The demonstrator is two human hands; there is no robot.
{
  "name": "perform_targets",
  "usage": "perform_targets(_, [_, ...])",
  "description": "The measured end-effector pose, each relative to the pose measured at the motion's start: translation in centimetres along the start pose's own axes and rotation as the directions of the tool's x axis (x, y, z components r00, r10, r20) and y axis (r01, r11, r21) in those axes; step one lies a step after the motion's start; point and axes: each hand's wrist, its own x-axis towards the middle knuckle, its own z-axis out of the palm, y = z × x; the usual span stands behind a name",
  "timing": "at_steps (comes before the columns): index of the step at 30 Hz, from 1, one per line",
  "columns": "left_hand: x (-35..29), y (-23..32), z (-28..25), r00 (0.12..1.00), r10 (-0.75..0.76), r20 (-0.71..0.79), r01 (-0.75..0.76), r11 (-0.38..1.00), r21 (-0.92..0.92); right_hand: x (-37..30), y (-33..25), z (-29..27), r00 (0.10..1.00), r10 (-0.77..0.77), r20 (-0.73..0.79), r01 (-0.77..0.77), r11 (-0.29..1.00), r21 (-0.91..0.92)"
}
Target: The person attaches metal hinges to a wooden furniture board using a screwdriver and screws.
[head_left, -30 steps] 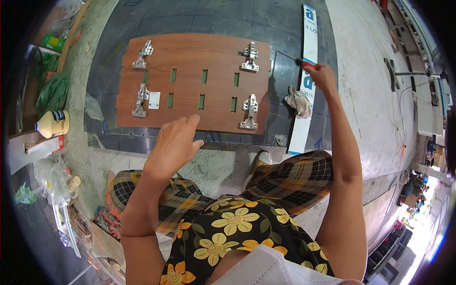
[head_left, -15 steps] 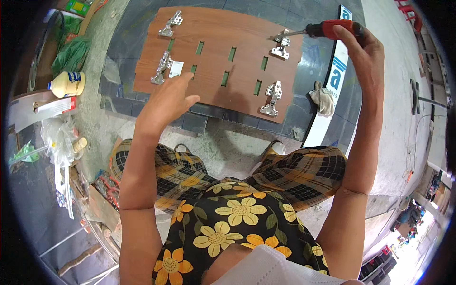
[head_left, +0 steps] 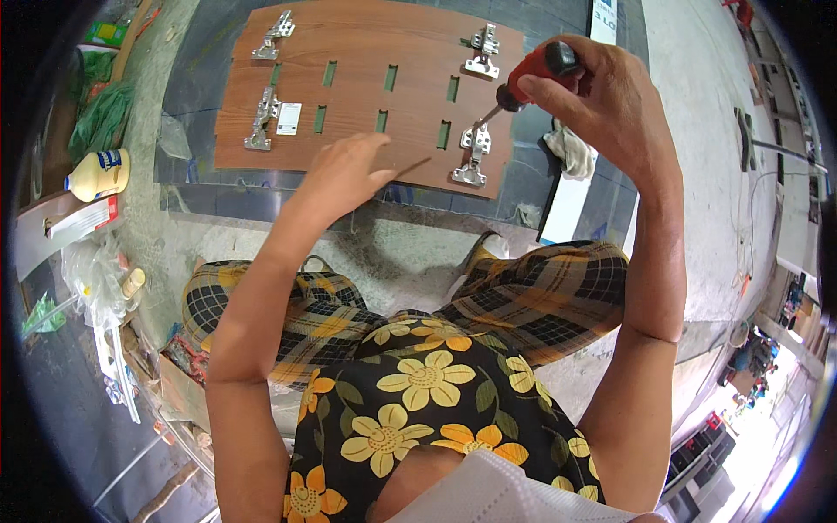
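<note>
Touching hinge [head_left: 472, 160], apparently: red screwdriver [head_left: 528, 73]

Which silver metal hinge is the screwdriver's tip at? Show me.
The lower-right silver metal hinge on the brown wooden panel: only it has the tip of the red-and-black screwdriver at its upper end.

- Brown slotted board [head_left: 357, 94]: cabinet hinges [head_left: 473, 159] at two, four, eight, ten o'clock
- Right hand [head_left: 606, 100]: grips screwdriver [head_left: 529, 67], tip at four-o'clock hinge
- Left hand [head_left: 344, 174]: at six-o'clock edge
</note>
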Motion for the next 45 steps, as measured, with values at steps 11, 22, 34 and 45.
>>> perform_targets(11, [5.1, 2.1, 12.3, 0.991, -0.134, 0.001, 0.127, 0.940, -0.318, -2.6, 0.4, 2.2, 0.994, 0.088, -0.069, -0.098, 0.983, -0.157])
perform_targets(22, [7.6, -0.7, 16.0, 0.955, -0.103, -0.277, -0.020, 0.912, -0.409, -1.5, 1.6, 5.0, 0.995, 0.081, -0.051, -0.085, 0.993, -0.079])
perform_targets(34, [10.6, 0.2, 14.7, 0.941, -0.048, -0.334, -0.100, 0.906, -0.411, -0.6, 3.0, 6.8, 0.999, 0.049, -0.005, -0.049, 0.984, -0.171])
perform_targets(45, [11.1, 0.0, 14.6, 0.941, -0.063, -0.331, -0.113, 0.867, -0.486, -0.7, 2.6, 7.0, 0.999, 0.050, 0.014, -0.049, 0.994, -0.100])
